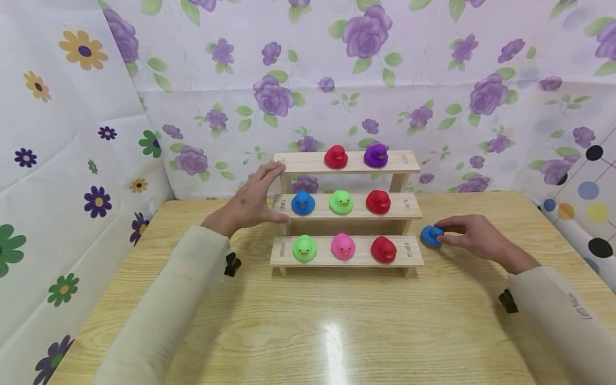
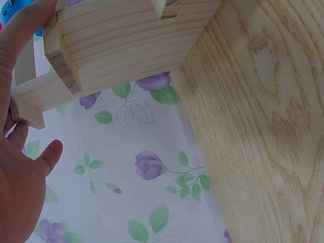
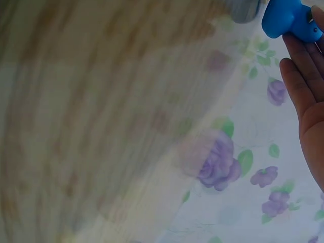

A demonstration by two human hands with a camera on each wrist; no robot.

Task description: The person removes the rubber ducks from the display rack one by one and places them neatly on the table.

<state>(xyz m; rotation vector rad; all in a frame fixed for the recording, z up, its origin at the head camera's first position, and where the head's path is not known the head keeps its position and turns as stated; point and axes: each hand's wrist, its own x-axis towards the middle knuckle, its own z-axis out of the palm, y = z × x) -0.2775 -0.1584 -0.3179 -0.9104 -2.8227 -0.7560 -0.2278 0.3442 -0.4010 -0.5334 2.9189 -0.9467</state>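
Note:
My left hand (image 1: 252, 200) holds the left end of a three-tier wooden display stand (image 1: 300, 163), its fingers at the top tier and its thumb by the middle one. In the left wrist view, the hand (image 2: 20, 187) lies along the stand's end (image 2: 131, 45). My right hand (image 1: 474, 235) pinches a blue rubber duck (image 1: 431, 236) just right of the stand, low over the table. The right wrist view has this duck (image 3: 293, 20) at the fingertips, cut off by the frame's edge.
Red (image 1: 336, 157) and purple (image 1: 376, 155) ducks sit on the top tier. Blue (image 1: 303, 203), green (image 1: 341, 202) and red (image 1: 378, 202) ducks occupy the middle; green (image 1: 305, 248), pink (image 1: 343, 247) and red (image 1: 383, 250) the bottom. Flowered cloth (image 1: 327, 117) hangs behind the wood-grain table (image 1: 289, 326).

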